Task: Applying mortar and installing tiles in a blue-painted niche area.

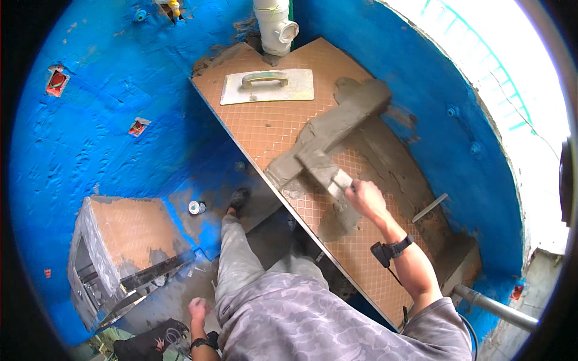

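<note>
One right hand (363,197) grips a grey, mortar-smeared flat trowel (321,167); the long grey mortar ridge (337,124) lies at eleven o'clock, axis eight-to-two — left hand (198,308) farther, grip unclear.

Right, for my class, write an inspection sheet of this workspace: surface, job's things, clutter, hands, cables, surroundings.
Surface: brown grid-patterned panel, bearing a raised grey mortar ridge.
Job's things: grey mortar-smeared flat trowel; off-white rectangular float with arched handle, lying on the panel.
Clutter: small white round reel on the floor.
Hands: right hand grips the trowel; left hand hangs low, nothing seen in it.
Cables: thin black cable beside the right forearm.
Surroundings: blue-coated walls; upright white plastic pipe.
</note>
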Demonstrator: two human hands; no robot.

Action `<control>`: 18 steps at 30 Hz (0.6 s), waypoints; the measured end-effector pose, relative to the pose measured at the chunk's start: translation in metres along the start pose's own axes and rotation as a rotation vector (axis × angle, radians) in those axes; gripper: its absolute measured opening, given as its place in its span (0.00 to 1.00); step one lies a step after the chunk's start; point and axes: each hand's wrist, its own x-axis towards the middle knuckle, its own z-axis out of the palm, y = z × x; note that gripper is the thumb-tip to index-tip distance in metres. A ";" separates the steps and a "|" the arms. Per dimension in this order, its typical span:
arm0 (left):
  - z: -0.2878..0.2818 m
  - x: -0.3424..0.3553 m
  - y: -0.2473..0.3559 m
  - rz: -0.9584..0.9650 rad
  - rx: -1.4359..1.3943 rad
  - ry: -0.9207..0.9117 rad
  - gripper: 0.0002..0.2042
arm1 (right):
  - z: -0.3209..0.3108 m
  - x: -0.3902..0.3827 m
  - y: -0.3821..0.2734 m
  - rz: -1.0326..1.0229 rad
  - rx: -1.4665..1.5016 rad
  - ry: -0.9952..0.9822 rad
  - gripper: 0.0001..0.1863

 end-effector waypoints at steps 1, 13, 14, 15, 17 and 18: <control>-0.001 0.002 0.000 0.033 -0.006 0.005 0.14 | 0.002 -0.008 -0.005 -0.075 -0.022 0.014 0.19; -0.021 0.002 -0.007 0.040 0.026 -0.011 0.13 | -0.012 0.018 0.022 0.060 -0.041 0.249 0.19; -0.023 0.003 -0.009 0.044 0.027 -0.007 0.13 | -0.012 0.018 0.021 0.104 0.026 0.258 0.19; -0.023 0.002 -0.010 0.034 0.019 0.008 0.12 | -0.007 0.019 0.022 0.140 0.088 0.251 0.19; -0.023 0.002 -0.010 0.030 0.013 0.025 0.10 | 0.008 0.019 0.026 0.135 0.177 0.269 0.19; -0.020 0.000 -0.010 0.014 -0.019 0.046 0.09 | 0.014 0.018 0.027 0.125 0.259 0.282 0.19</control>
